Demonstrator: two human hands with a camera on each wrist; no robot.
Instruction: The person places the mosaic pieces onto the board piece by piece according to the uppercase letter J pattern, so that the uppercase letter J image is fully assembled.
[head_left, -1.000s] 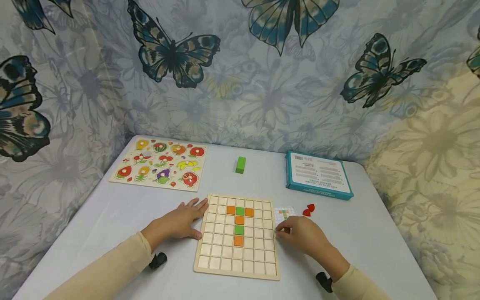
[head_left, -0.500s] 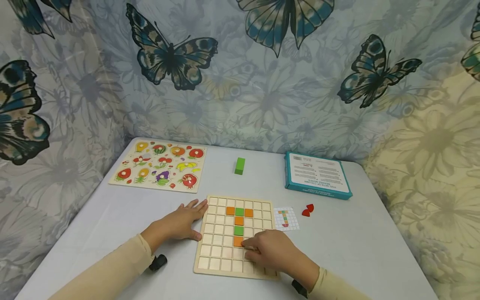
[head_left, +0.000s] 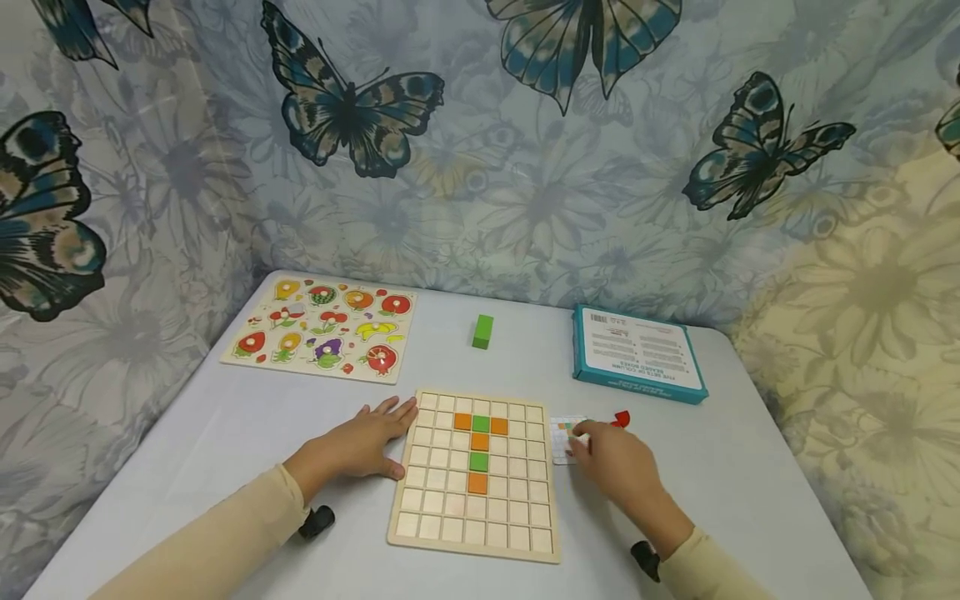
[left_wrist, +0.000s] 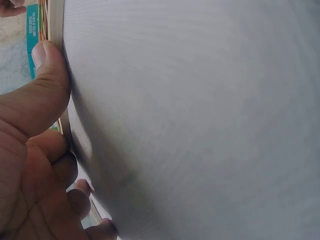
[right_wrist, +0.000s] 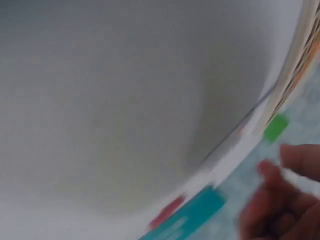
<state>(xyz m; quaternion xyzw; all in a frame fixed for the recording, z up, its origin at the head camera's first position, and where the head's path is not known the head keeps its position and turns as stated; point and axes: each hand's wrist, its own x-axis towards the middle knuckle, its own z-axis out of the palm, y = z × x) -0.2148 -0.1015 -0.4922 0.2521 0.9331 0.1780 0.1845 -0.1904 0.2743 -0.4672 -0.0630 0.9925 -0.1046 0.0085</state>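
My left hand [head_left: 358, 443] rests with spread fingers along the left edge of a wooden grid board [head_left: 431, 504]. In the left wrist view its thumb [left_wrist: 49, 75] lies against the board's side. Orange and green square tiles [head_left: 478, 461] form a T shape in the board's cells. My right hand [head_left: 621, 468] hovers over a small printed pattern card [head_left: 560, 450] to the right of the board and partly covers it. Its thumb and index finger stand apart with nothing between them in the blurred right wrist view. Red pieces [head_left: 622, 418] lie just beyond that hand, partly hidden.
A fruit puzzle board [head_left: 318, 329] lies at the back left. Farther back in the middle stands a green block [head_left: 483, 332]. A teal box [head_left: 640, 354] is at the back right, close to the butterfly-patterned curtain [head_left: 525, 208].
My right hand went from beside the board to the lowest orange tile, pointing at it, then moved back right and over the card. The left hand stays at the board's edge.
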